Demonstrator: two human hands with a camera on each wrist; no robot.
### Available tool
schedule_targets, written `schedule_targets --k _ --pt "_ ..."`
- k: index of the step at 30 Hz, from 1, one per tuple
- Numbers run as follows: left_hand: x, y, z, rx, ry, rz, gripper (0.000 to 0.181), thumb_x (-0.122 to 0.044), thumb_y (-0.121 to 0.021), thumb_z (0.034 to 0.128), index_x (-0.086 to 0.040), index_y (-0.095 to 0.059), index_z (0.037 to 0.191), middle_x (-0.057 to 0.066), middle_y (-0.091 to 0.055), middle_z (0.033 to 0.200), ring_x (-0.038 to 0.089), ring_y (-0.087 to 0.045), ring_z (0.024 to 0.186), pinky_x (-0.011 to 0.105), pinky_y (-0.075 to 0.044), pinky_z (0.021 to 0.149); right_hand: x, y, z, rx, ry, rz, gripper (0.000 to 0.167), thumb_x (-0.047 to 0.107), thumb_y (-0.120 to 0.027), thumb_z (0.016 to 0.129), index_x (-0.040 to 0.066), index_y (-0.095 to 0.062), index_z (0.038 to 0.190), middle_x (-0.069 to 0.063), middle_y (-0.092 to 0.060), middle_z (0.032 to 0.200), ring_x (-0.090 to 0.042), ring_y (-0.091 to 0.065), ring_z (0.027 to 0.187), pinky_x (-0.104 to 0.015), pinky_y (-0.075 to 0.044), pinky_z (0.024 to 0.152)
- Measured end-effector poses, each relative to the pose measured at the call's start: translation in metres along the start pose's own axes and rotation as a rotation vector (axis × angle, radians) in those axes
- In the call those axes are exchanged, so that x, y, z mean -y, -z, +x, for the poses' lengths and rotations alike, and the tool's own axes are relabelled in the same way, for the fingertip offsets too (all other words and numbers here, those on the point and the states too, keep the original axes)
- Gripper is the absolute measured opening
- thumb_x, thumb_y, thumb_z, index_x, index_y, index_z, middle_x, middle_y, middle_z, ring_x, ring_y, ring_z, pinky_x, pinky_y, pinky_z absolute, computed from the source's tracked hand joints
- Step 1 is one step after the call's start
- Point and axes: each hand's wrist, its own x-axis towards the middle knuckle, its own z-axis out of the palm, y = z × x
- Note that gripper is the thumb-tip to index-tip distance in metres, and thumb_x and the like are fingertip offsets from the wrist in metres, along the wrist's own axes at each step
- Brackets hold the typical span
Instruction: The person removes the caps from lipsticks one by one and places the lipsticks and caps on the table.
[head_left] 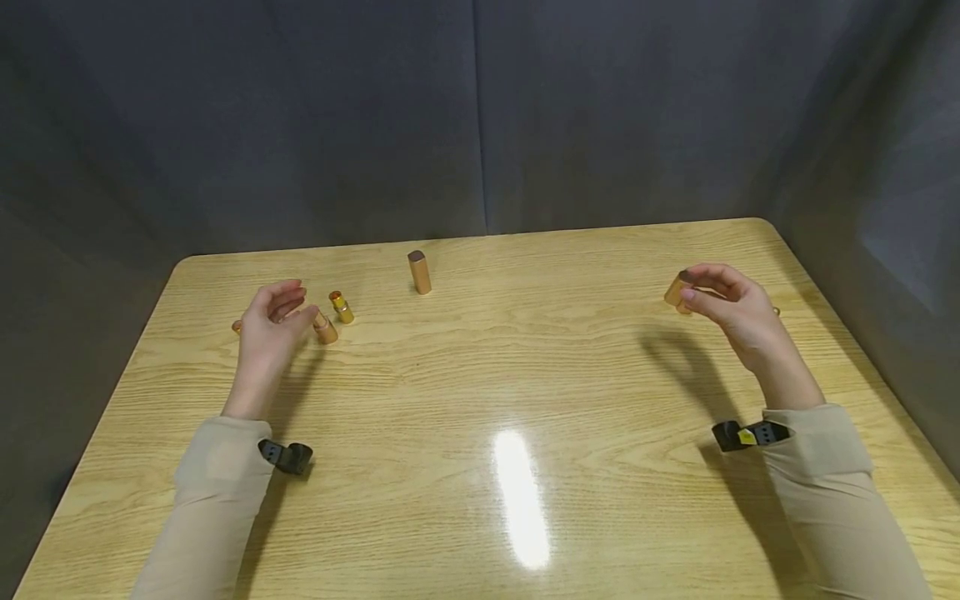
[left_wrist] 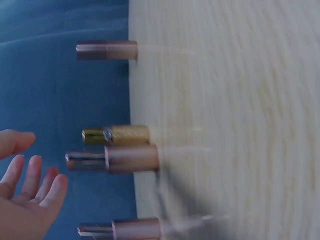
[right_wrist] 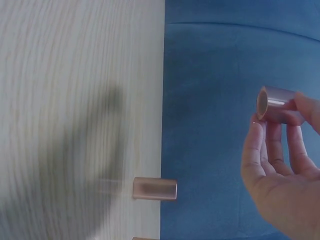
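My right hand (head_left: 738, 317) holds a short rose-gold lipstick cap (right_wrist: 277, 105) between thumb and fingers, above the table. Its hollow end shows in the right wrist view. My left hand (head_left: 270, 325) is raised beside a rose-gold lipstick tube (head_left: 326, 331) that stands upright with its narrower upper part bare. In the left wrist view, the left thumb and fingers are spread apart with nothing between them. Close by stands a gold lipstick (head_left: 341, 307). Another rose-gold tube (left_wrist: 135, 229) is mostly hidden behind the left hand in the head view.
A taller rose-gold lipstick (head_left: 420, 273) stands near the table's back edge, left of centre. Under the right hand stands a rose-gold cylinder (right_wrist: 155, 189), with part of another at the frame's bottom. Dark cloth (head_left: 480, 117) surrounds the wooden table (head_left: 420, 467).
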Motion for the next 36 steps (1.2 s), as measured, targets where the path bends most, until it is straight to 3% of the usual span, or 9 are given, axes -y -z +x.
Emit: schedule_targets --k 3,7,11,15,27,36 --pt "-0.007 -0.005 -0.001 -0.029 -0.025 -0.041 0.045 -0.010 -0.059 0.0930 -0.004 -0.046 0.136 -0.017 -0.049 0.107 0.011 -0.051 0.118 0.019 -0.043 0.102 -0.002 0.003 0.000 0.001 -0.003 -0.021 0.025 -0.002 -0.058 0.092 0.018 -0.062 0.106 0.012 -0.064 0.102 0.001 -0.063 0.091 -0.010 -0.050 0.078" --pt "-0.014 -0.014 -0.002 -0.030 -0.047 -0.105 0.040 -0.005 -0.060 0.0915 -0.005 -0.049 0.130 -0.016 -0.050 0.104 0.000 -0.052 0.105 0.008 -0.045 0.090 -0.004 0.007 0.000 -0.001 -0.015 -0.048 0.023 0.000 -0.059 0.092 0.019 -0.062 0.106 0.013 -0.065 0.101 0.001 -0.063 0.089 -0.009 -0.049 0.078" --pt "-0.018 -0.023 -0.003 -0.003 -0.064 -0.129 0.036 -0.004 -0.060 0.0912 -0.009 -0.051 0.126 -0.014 -0.051 0.105 -0.003 -0.052 0.101 0.007 -0.045 0.086 -0.006 0.010 -0.001 -0.006 -0.035 -0.102 0.021 0.004 -0.061 0.091 0.019 -0.062 0.106 0.015 -0.065 0.100 0.002 -0.062 0.089 -0.008 -0.048 0.078" --pt "-0.021 -0.032 -0.002 0.025 -0.085 -0.116 0.037 -0.005 -0.060 0.0913 -0.006 -0.051 0.127 -0.011 -0.053 0.107 -0.002 -0.052 0.101 0.010 -0.044 0.091 -0.008 0.014 -0.002 -0.006 -0.058 -0.145 0.020 0.006 -0.062 0.092 0.019 -0.062 0.107 0.016 -0.064 0.100 0.002 -0.062 0.088 -0.007 -0.046 0.079" --pt "-0.026 -0.064 0.006 0.129 -0.070 -0.143 0.043 -0.002 -0.057 0.0917 0.002 -0.045 0.133 0.011 -0.052 0.124 0.008 -0.052 0.107 0.014 -0.045 0.092 -0.014 0.026 -0.006 0.000 -0.094 -0.183 0.021 0.006 -0.061 0.092 0.021 -0.061 0.106 0.020 -0.064 0.099 0.006 -0.061 0.088 -0.006 -0.044 0.079" --pt "-0.024 -0.081 0.017 0.130 -0.058 -0.166 0.043 0.002 -0.056 0.0906 0.004 -0.046 0.133 0.022 -0.050 0.130 0.035 -0.050 0.122 0.020 -0.046 0.092 -0.018 0.035 -0.009 0.004 -0.121 -0.213 0.023 0.004 -0.061 0.092 0.023 -0.060 0.106 0.021 -0.064 0.097 0.007 -0.059 0.088 -0.006 -0.045 0.077"
